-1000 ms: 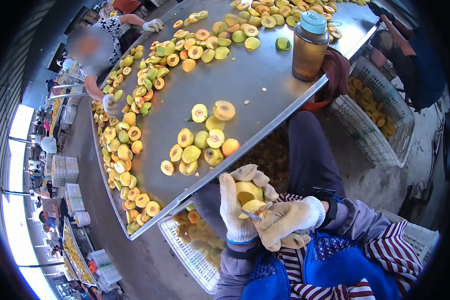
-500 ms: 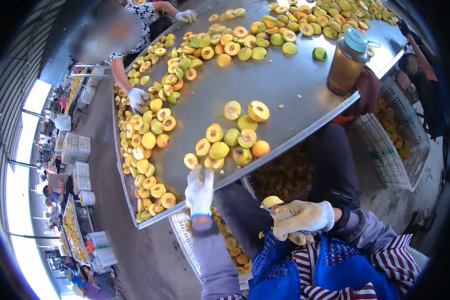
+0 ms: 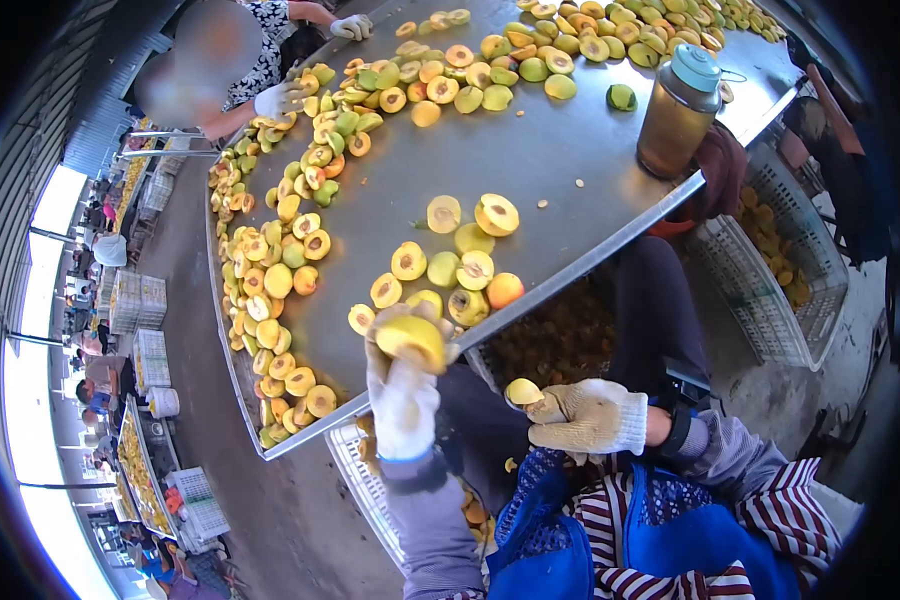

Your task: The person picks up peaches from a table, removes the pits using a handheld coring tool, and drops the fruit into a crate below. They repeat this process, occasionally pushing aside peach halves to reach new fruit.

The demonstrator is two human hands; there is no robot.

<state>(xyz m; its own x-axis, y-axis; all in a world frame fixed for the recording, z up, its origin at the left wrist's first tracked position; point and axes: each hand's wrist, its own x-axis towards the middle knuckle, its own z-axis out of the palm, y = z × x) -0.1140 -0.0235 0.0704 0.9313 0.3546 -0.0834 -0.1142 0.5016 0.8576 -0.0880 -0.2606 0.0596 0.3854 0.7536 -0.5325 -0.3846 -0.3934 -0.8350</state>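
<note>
My left hand (image 3: 404,395), in a white glove, holds a yellow halved fruit (image 3: 411,342) just over the metal table's near edge. In a tan work glove, my right hand (image 3: 590,418) is closed above my lap, with a small yellow fruit piece (image 3: 524,391) at its fingertips. Whether it also grips a tool is hidden. A small group of halved fruits (image 3: 475,269) lies on the table (image 3: 390,215) just beyond my left hand, cut faces mostly up. A longer band of fruit halves (image 3: 278,280) runs along the table's left side.
Across the table, a co-worker's gloved hand (image 3: 282,99) touches the fruit. A bottle with a teal lid (image 3: 678,115) stands near the right edge. Crates of fruit sit at the right (image 3: 770,295) and below the table (image 3: 355,465). Other people and crates show at far left.
My left hand has come up off the table's edge with a fruit half in it. My right hand has shifted slightly left and up. The co-worker's hand has moved farther back.
</note>
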